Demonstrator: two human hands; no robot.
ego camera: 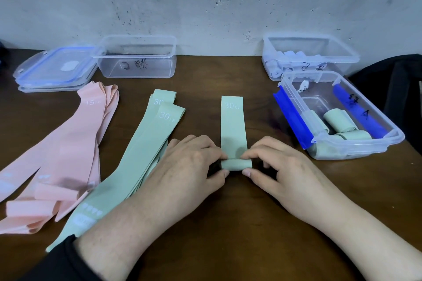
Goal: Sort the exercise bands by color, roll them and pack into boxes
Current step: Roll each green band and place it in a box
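Green band [233,125] sits mid-frame on the table [228,212], near end rolled up — left hand [194,162] and right hand [278,164] pinch the roll's two ends. Green pile [146,150] and pink pile [68,143] lie left; box [342,116] with green rolls sits right.

even soft light, faint shadows, wide-angle bowing, edges perhaps slightly blurred

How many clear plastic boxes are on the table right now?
3: an empty box at the back left, a box of pale rolls at the back right, and a blue-clipped box holding green rolls in front of it.
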